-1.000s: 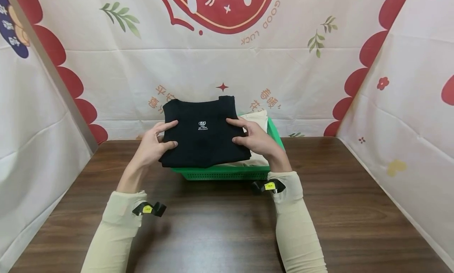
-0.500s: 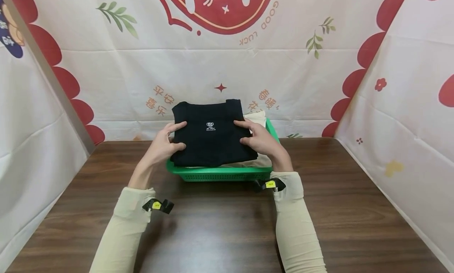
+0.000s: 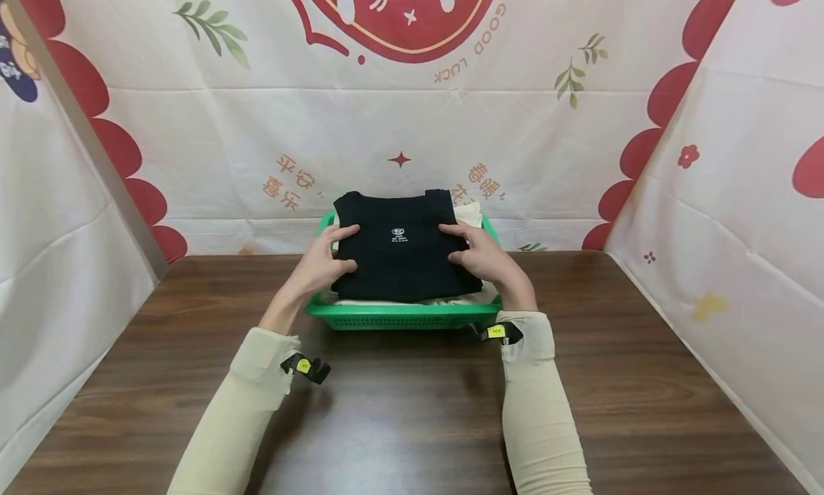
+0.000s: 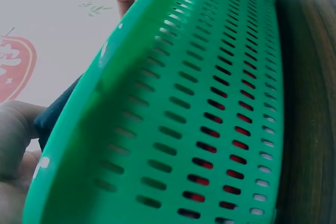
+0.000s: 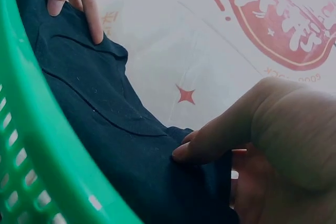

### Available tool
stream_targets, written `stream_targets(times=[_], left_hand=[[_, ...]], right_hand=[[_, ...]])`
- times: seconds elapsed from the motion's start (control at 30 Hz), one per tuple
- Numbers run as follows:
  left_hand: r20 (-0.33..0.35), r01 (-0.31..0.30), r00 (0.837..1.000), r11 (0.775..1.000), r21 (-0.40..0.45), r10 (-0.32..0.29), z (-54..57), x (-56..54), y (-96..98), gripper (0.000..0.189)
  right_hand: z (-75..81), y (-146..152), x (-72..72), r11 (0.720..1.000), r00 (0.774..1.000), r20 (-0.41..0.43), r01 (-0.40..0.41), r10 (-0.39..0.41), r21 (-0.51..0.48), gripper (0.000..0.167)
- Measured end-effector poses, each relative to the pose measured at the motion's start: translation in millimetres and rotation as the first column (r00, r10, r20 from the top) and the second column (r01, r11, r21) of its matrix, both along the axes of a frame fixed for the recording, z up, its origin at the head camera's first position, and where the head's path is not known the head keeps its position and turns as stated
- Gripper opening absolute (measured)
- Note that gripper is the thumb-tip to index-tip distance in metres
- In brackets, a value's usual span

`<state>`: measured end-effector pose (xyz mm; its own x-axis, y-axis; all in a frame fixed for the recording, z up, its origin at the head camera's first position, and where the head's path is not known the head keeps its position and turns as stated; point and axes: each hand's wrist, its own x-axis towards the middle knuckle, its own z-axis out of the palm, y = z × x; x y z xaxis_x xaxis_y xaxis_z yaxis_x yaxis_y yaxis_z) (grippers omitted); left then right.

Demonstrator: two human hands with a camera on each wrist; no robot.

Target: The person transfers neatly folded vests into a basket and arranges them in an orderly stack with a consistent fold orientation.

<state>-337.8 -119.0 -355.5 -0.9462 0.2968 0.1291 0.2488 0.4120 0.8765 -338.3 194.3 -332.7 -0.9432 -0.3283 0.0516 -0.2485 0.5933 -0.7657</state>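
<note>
A neatly folded black shirt [image 3: 405, 262] with a small white print near its neckline lies over the green basket [image 3: 412, 316], on top of pale cloth [image 3: 468, 214]. My left hand [image 3: 322, 262] grips the shirt's left side, thumb and index finger on top. At the opposite side my right hand [image 3: 486, 257] holds it the same way, its other fingers hidden underneath. The right wrist view shows the thumb and fingertips of the right hand [image 5: 283, 135] pressing into the dark fabric [image 5: 115, 114]. In the left wrist view the basket's slotted wall [image 4: 184, 98] covers most of the shirt.
The basket stands near the back edge of a brown wooden table [image 3: 412, 416]. A printed white cloth backdrop [image 3: 360, 123] hangs right behind it, with more cloth [image 3: 721, 216] along the right side and along the left.
Both hands have carried the shirt to the right and lowered it, so it now sits within the basket's outline. The left hand has travelled farther than the right.
</note>
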Motion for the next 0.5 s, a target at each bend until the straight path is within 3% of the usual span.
stream_targets(times=[0.3,0.5], left_hand=[[-0.014,-0.049,0.999,0.996,-0.071,0.048,-3.6,-11.9,14.2,0.073],[-0.002,-0.061,0.998,0.987,-0.152,0.061,-4.8,-13.7,17.1,0.072]], right_hand=[[-5.6,1,-4.9,0.998,0.999,-0.018,0.047,-0.046,0.044,0.063],[-12.2,0,-7.1,0.996,0.998,0.002,0.055,-0.055,0.073,0.064]])
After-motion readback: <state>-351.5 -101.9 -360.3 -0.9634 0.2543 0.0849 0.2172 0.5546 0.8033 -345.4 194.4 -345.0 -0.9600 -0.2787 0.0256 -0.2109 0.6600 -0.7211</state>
